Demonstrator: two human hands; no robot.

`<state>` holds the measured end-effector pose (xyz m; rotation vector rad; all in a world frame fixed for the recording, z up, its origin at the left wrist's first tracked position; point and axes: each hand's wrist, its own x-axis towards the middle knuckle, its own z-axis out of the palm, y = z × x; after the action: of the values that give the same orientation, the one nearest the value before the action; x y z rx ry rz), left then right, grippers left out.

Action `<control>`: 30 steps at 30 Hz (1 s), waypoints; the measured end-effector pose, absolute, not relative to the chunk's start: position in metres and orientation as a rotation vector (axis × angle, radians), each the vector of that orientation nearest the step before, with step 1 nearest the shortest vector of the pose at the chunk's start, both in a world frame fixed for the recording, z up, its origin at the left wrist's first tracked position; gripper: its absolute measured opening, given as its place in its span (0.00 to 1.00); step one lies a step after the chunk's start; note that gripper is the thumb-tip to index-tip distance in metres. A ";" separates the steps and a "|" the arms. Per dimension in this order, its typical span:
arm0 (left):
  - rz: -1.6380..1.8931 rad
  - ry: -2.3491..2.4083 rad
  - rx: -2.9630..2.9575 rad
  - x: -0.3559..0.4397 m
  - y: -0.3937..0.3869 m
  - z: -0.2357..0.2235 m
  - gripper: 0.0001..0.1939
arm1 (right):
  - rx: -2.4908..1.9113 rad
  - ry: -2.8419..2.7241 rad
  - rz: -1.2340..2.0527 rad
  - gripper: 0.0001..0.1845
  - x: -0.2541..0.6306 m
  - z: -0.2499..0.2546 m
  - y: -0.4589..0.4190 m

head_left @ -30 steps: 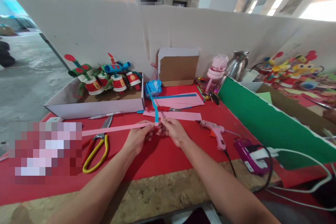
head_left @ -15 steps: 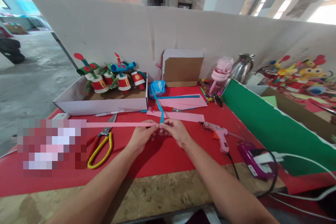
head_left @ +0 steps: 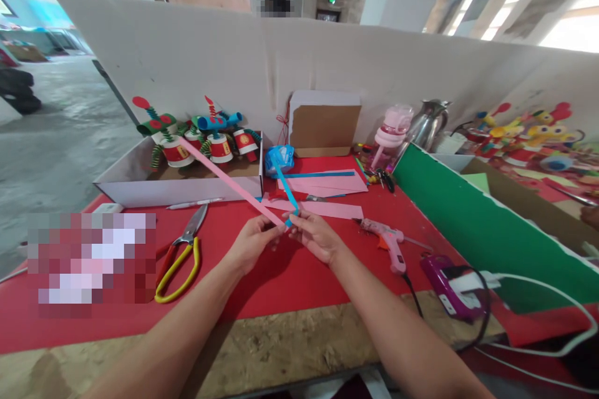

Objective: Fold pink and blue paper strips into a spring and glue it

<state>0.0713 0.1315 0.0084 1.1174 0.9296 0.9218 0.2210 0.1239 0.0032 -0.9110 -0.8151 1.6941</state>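
Note:
Over the middle of the red table covering, a pink paper strip (head_left: 224, 177) and a blue paper strip (head_left: 287, 186) meet at their near ends between my fingertips. My left hand (head_left: 256, 242) pinches the pink strip, which slants up to the left across the white box. Close beside it, my right hand (head_left: 314, 235) pinches the blue strip near the join, and that strip runs up and away. The exact fold at the join is partly hidden by my fingers. Scissors (head_left: 187, 243) with red and yellow handles lie to the left.
A white box (head_left: 178, 192) with paper-cup figures stands at back left. On the right lie a pink glue gun (head_left: 386, 240), a purple power strip (head_left: 452, 287) with cables, and a green-sided box (head_left: 486, 230). Pink sheets (head_left: 327, 184) lie behind my hands.
The pink strip has swung from lying level to the left to slanting upward and away. The blue strip has shifted slightly at the join, and my hands have turned a little.

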 end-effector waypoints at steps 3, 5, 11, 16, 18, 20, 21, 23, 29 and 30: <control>0.842 0.889 1.151 0.067 0.131 0.015 0.13 | -0.802 -0.865 1.646 0.19 0.229 0.015 0.121; 0.827 0.858 1.170 0.063 0.132 0.019 0.12 | -0.777 -0.908 1.533 0.18 0.233 0.022 0.120; 0.832 0.872 1.081 0.060 0.136 0.018 0.12 | -0.909 -0.716 1.310 0.17 0.239 0.020 0.132; 0.804 0.922 1.071 0.063 0.138 0.014 0.12 | -1.011 -0.687 1.572 0.20 0.232 0.007 0.134; 0.792 0.932 1.083 0.062 0.138 0.015 0.12 | -1.021 -0.756 1.654 0.19 0.228 0.004 0.129; 0.775 0.937 1.094 0.062 0.138 0.016 0.12 | -1.020 -0.799 1.674 0.18 0.224 0.002 0.125; 0.767 0.938 1.098 0.061 0.138 0.017 0.12 | -1.020 -0.814 1.672 0.17 0.222 0.000 0.124; 0.762 0.945 1.106 0.061 0.138 0.018 0.12 | -1.030 -0.833 1.657 0.16 0.219 -0.001 0.123; 0.819 0.956 1.096 0.065 0.138 0.013 0.15 | -1.072 -0.776 1.494 0.16 0.209 -0.001 0.123; 0.829 0.956 1.087 0.066 0.138 0.012 0.16 | -1.072 -0.768 1.471 0.15 0.207 -0.001 0.123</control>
<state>0.0661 0.1376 0.0123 1.0872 0.9557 0.8289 0.2069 0.1227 -0.0013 -1.0723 -0.7682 1.4715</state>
